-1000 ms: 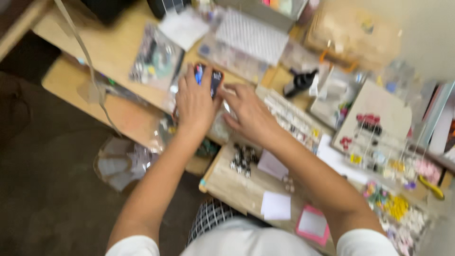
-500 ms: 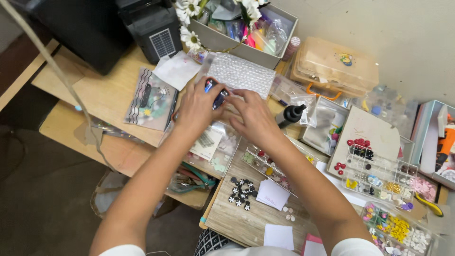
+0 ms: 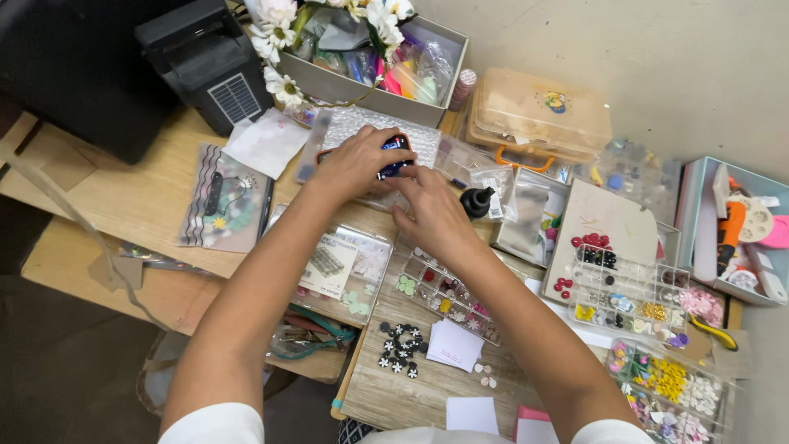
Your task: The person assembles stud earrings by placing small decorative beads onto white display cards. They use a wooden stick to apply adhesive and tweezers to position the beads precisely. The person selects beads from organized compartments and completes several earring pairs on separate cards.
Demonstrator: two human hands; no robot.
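Observation:
My left hand (image 3: 355,163) grips a small dark object with a red rim and blue spots (image 3: 393,156) over a sheet of bubble wrap (image 3: 355,125) on the wooden desk (image 3: 131,205). My right hand (image 3: 429,212) lies just right of it, fingers curled, fingertips touching the object's lower edge. A small black bottle (image 3: 477,201) stands beside my right hand. Below my right wrist sits a clear compartment box of coloured beads (image 3: 440,296).
A grey box of artificial daisies and packets (image 3: 374,57) stands behind. A black device (image 3: 209,62) is at the back left, a tan plastic case (image 3: 538,111) at the back right. More bead organisers (image 3: 633,296), black flower pieces (image 3: 399,349), paper slips and pliers (image 3: 308,333) crowd the front.
The view has tilted up and steadied, so the desk's back edge shows. Both hands stayed on the small dark object above the bubble wrap.

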